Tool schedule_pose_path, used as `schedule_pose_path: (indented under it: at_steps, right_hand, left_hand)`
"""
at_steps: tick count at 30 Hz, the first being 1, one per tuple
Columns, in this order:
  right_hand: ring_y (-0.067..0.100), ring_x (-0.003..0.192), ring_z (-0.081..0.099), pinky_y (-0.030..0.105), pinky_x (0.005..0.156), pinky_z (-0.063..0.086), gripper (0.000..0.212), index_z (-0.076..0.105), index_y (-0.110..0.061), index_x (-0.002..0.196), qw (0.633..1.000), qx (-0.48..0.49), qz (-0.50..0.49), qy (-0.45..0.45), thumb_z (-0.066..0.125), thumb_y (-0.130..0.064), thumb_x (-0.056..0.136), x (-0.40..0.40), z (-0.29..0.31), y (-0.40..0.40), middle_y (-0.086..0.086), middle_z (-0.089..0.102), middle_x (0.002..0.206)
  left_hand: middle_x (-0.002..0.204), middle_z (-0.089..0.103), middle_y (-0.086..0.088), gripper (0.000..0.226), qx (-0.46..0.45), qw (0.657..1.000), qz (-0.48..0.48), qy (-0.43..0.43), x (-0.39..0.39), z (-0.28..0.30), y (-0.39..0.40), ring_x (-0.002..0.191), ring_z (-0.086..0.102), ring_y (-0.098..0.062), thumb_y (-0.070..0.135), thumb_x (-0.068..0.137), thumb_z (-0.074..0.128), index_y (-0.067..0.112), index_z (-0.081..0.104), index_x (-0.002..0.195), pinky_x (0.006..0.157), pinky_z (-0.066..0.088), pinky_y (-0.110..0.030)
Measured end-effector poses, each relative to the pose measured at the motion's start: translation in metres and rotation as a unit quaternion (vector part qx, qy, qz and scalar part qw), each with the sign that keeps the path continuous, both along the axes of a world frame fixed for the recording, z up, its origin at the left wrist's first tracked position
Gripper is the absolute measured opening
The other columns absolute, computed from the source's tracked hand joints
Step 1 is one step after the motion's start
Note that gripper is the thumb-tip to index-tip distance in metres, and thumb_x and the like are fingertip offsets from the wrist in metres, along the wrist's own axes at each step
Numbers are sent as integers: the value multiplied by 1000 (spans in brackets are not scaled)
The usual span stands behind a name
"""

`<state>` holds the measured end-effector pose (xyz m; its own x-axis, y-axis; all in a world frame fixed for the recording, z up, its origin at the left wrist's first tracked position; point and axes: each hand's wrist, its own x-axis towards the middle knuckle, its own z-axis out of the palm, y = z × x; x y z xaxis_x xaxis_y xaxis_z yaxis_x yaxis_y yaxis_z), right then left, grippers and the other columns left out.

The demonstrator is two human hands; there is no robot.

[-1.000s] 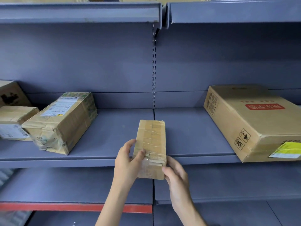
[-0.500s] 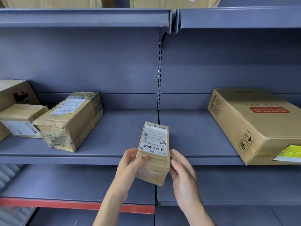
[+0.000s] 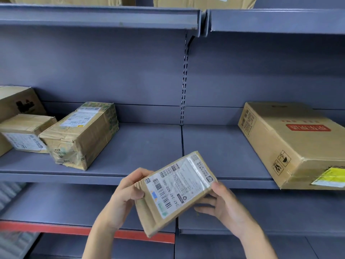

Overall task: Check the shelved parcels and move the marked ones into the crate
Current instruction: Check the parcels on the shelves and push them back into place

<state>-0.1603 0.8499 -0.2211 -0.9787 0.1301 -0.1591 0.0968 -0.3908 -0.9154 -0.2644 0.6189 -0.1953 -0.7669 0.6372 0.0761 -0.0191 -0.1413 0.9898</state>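
Note:
A small brown cardboard parcel (image 3: pixel 174 191) is held in front of the middle shelf (image 3: pixel 149 146), tilted with its white shipping label and barcodes facing me. My left hand (image 3: pixel 125 199) grips its left edge, thumb on the front near the label. My right hand (image 3: pixel 222 202) holds the right edge, fingers curled behind it. No crate is in view.
On the middle shelf stand a crumpled labelled box (image 3: pixel 80 135), a smaller box (image 3: pixel 24 132) and a taller one (image 3: pixel 16 103) at the left, and a large flat carton (image 3: pixel 295 141) with red print and a yellow sticker at the right. Lower shelves (image 3: pixel 56 202) sit below; boxes top the upper shelf.
Both hands lifted the small parcel off the shelf edge, turned it from its taped side to its label side, then tilted it clockwise and drew it closer.

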Motion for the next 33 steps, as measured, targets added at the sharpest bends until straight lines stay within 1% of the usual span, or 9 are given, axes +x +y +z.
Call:
schedule_pose_path:
  at_steps: [4, 8, 12, 17, 20, 24, 27, 30, 33]
  right_hand:
    - [29, 93, 67, 39, 73, 56, 55, 60, -17, 115, 996, -41, -46, 67, 66, -31, 62, -1, 1, -3, 13, 69, 106]
    - [22, 108, 62, 35, 87, 53, 53, 51, -22, 123, 991, -29, -100, 85, 53, -18, 70, -8, -1, -12, 6, 66, 115]
    - [-1, 110, 58, 16, 83, 48, 57, 49, -34, 127, 989, 117, -73, 48, 57, -8, 77, -14, -7, -19, -15, 66, 115]
    - [-10, 100, 58, 5, 74, 47, 60, 48, -37, 127, 958, 271, -94, 15, 57, 1, 81, -36, -13, -26, -27, 65, 106]
    - [-4, 110, 56, 21, 92, 48, 65, 44, -33, 133, 947, 303, -105, 26, 54, 5, 81, -51, -10, -31, -22, 64, 114]
    - [5, 120, 51, 28, 101, 43, 70, 34, -28, 141, 932, 343, -113, 16, 55, 5, 83, -69, -7, -35, -15, 54, 129]
    - [3, 134, 27, 27, 110, 27, 85, 16, -28, 146, 869, 476, -134, 12, 66, -7, 81, -84, -2, -33, -19, 27, 142]
    - [-8, 135, -5, 15, 107, 11, 86, 12, -26, 147, 775, 624, -86, 57, 67, -16, 81, -105, 7, -29, -25, -2, 145]
    - [-8, 132, -17, 18, 108, 17, 74, 13, -22, 147, 711, 701, -34, 43, 58, -23, 88, -126, 7, -25, -22, -12, 145]
  left_hand:
    - [113, 67, -1, 60, -4, 997, 80, -11, 2, -1, 6, 108, 60, -21, 39, 55, 64, 28, 60, 113, 91, 44, -39]
    - [106, 70, 7, 57, -54, 989, 138, -16, 5, -7, 11, 98, 66, -11, 41, 65, 73, 32, 53, 117, 79, 51, -26]
    - [98, 72, 9, 38, -74, 981, 180, 4, 0, -18, 8, 90, 69, -10, 5, 80, 68, 26, 57, 110, 65, 54, -17]
    - [93, 72, 12, 42, -117, 960, 248, 55, -11, -28, 5, 88, 67, -5, 0, 79, 66, 28, 57, 110, 67, 54, -18]
    - [95, 68, 18, 51, -136, 944, 283, 96, -21, -29, 3, 88, 62, 4, 2, 79, 66, 42, 53, 107, 64, 48, -9]
    - [114, 60, 20, 62, -188, 928, 281, 155, -39, -26, 3, 110, 55, -7, 3, 78, 67, 46, 44, 116, 85, 46, -18]
    - [148, 31, -5, 72, -282, 877, 279, 271, -56, -20, 6, 135, 29, -28, 4, 75, 70, 20, 37, 137, 109, 29, -40]
    - [143, 41, -14, 66, -388, 772, 221, 453, -80, -13, 11, 136, 28, -40, 8, 68, 77, 5, 51, 128, 108, 20, -58]
    - [146, 38, -4, 54, -412, 765, 142, 473, -101, -12, 19, 140, 26, -22, 11, 83, 63, 9, 45, 134, 114, 19, -37]
